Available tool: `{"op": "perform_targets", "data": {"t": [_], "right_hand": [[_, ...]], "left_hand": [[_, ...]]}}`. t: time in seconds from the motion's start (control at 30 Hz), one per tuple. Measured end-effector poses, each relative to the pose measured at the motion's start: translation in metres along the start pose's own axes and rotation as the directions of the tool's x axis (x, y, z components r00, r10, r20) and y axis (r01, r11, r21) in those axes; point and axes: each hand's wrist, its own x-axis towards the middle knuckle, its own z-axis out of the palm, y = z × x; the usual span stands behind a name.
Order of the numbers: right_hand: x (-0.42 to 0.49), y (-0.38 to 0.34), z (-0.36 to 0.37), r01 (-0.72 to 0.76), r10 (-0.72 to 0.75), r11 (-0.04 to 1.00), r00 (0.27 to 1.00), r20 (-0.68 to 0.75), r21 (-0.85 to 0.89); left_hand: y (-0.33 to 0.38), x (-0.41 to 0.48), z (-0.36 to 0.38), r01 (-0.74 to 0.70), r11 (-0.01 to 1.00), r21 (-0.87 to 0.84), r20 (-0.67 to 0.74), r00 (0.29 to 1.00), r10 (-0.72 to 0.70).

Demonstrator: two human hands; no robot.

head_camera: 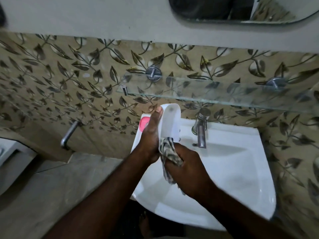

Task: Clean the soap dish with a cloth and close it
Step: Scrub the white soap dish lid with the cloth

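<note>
My left hand (150, 135) holds a white oval soap dish part (170, 123) upright over the back left of the sink, hollow side facing right. My right hand (188, 171) grips a striped grey-and-cream cloth (168, 152), bunched against the lower end of that white part. Behind my left hand, a pink piece (144, 124), either soap or the other dish half, lies on the sink's back left corner, partly hidden.
A white sink (241, 169) with a steel tap (200, 131) is below my hands. A glass shelf (224, 94) juts from the leaf-patterned tile wall above. A second tap (69, 133) sticks out at the left. A mirror (233, 9) hangs at the top.
</note>
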Motion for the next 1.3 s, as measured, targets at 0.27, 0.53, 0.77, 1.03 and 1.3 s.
{"op": "perform_targets", "data": {"t": [0.27, 0.53, 0.77, 1.03, 1.3], "right_hand": [[0.0, 0.023, -0.006, -0.144, 0.129, 0.979, 0.986, -0.108, -0.145], [-0.008, 0.047, -0.003, 0.114, -0.108, 0.901, 0.993, 0.038, -0.418], [0.004, 0.017, 0.006, -0.188, 0.192, 0.98, 0.98, -0.054, 0.068], [0.018, 0.028, 0.003, -0.14, 0.136, 0.987, 0.99, -0.047, -0.083], [0.024, 0.055, 0.01, 0.132, -0.105, 0.82, 0.991, 0.081, -0.557]], "left_hand": [[-0.025, -0.009, 0.016, -0.107, 0.994, 0.026, -0.123, 0.986, 0.11], [-0.032, -0.014, 0.003, -0.036, 0.998, -0.058, -0.217, 0.976, 0.023], [-0.029, -0.01, -0.002, -0.072, 0.997, -0.007, -0.145, 0.987, 0.071], [-0.015, 0.007, -0.007, -0.045, 0.998, -0.042, -0.157, 0.987, 0.038], [-0.012, 0.027, -0.022, 0.022, 0.996, -0.091, -0.122, 0.992, -0.033]]}}
